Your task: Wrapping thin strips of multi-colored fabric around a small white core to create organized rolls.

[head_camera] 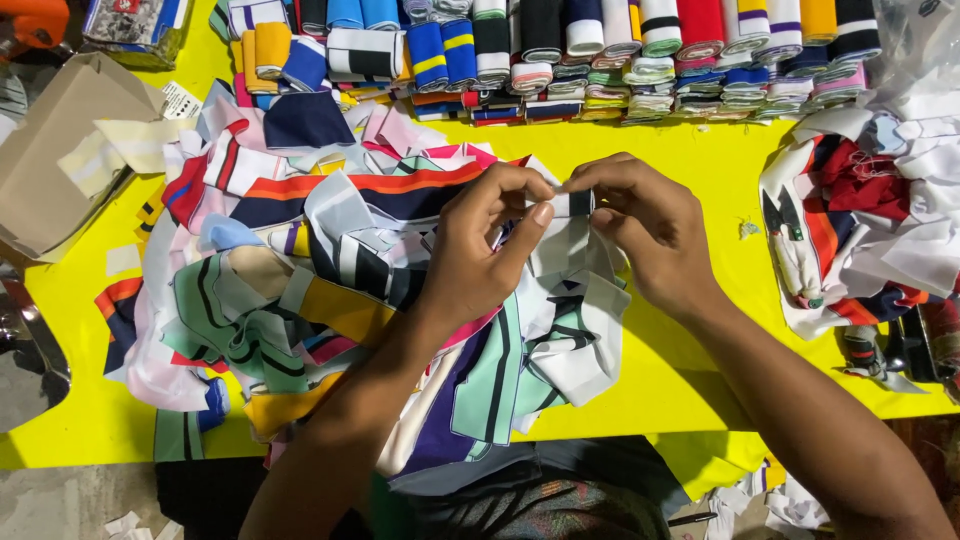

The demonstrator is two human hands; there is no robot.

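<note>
- Nearest to us lie our two forearms, reaching up from the bottom edge over the yellow table (700, 150), which spans almost the whole view.
- Across the table's left and middle we see a loose heap of striped knit collar pieces (300, 260) in white, navy, green, orange and pink.
- Along the far edge runs a row of folded rib-knit trims (600, 50), stacked side by side in many colours.
- At the right sits a second pile of collar pieces (860, 220), mostly white with red and navy, well apart from our hands.
- At the left edge rests a brown cardboard box (50, 150).
- Our left hand (480, 250) hovers over the heap, thumb and fingertips pinched shut on a small white-and-black striped strip (572, 203).
- Our right hand (640, 230) faces it, fingers closed on the same strip's other end, so the strip is held between both hands just above the heap.
</note>
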